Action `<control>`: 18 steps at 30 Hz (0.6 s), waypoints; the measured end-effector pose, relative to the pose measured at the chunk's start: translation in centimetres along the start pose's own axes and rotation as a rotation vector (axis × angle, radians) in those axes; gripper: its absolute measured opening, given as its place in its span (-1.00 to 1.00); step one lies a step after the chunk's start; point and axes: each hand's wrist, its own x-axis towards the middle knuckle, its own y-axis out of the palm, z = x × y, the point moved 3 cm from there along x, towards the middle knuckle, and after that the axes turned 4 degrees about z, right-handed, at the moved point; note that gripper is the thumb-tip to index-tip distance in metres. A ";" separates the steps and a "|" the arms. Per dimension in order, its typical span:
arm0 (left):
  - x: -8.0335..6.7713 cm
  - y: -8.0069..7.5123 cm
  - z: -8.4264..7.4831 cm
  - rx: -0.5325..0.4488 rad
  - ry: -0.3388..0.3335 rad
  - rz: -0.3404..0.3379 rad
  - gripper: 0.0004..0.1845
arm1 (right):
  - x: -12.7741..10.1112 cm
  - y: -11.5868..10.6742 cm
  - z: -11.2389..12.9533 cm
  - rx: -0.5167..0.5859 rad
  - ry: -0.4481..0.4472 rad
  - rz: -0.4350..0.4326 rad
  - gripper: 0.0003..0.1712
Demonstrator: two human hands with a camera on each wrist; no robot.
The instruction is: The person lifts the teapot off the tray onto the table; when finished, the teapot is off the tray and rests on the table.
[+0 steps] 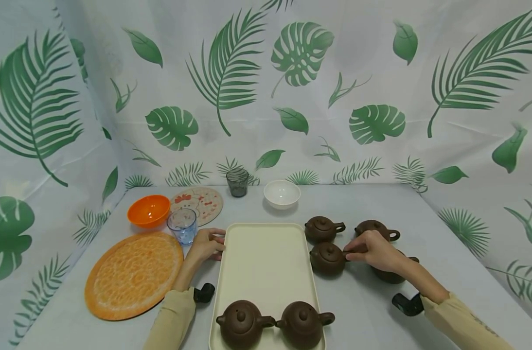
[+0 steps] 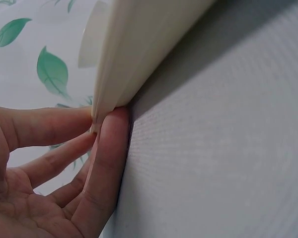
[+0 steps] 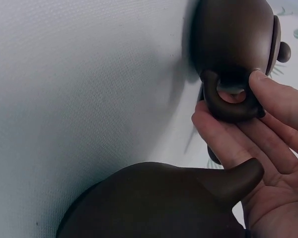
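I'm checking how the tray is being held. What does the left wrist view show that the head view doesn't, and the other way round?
Only the left wrist view shows the fingertips pinching the tray's edge from close up, with the grey tabletop beside it.

Only the head view shows the right hand pinching the handle of a brown teapot beside the tray, two teapots standing on the tray's near end, and the orange bowl.

Both show the left hand at the cream tray's left edge.

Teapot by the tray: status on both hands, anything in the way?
Right hand pinching teapot handle. Left hand holding tray edge. Two teapots already on tray; another teapot close behind.
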 end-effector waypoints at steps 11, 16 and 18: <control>0.0 0.0 0.0 -0.001 0.001 0.003 -0.53 | -0.2 -0.2 0.1 0.007 0.020 -0.103 -0.80; 0.0 0.0 0.1 0.003 -0.001 -0.002 -0.53 | -0.4 -0.6 1.1 0.031 -0.005 -0.231 -0.83; 0.0 0.0 0.1 0.004 -0.007 -0.009 -0.53 | -0.4 -0.6 1.5 0.055 -0.002 -0.257 -0.85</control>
